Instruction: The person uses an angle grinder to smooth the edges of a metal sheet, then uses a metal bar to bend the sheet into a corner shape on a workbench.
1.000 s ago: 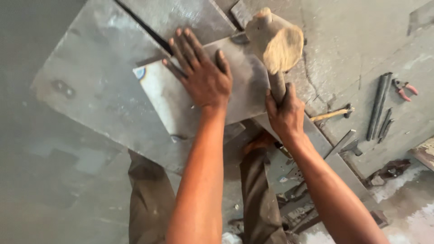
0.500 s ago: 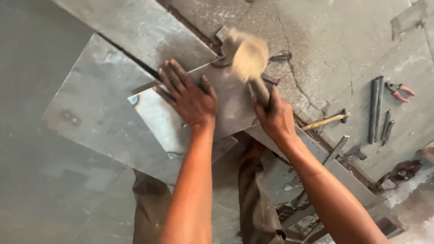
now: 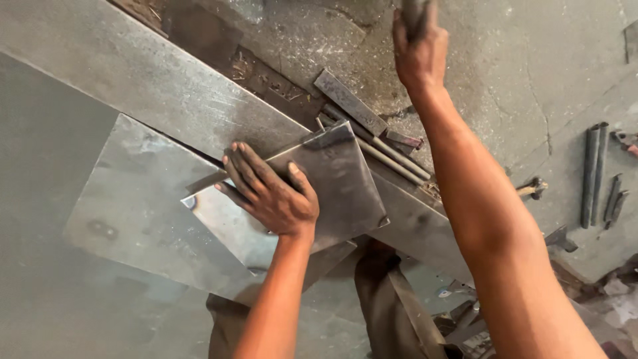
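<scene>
Overhead, the right hand (image 3: 419,50) grips a handle (image 3: 415,10) while the left hand (image 3: 269,193) presses flat, open, on a metal sheet (image 3: 339,179) over the concrete floor (image 3: 531,86).

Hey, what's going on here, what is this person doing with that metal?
A person is working sheet metal on a concrete floor. The left hand presses flat on a small metal sheet that lies over a larger sheet and a long steel beam. The right hand is raised at the top of the frame, gripping a handle whose head is out of view. Loose tools lie on the floor to the right.
</scene>
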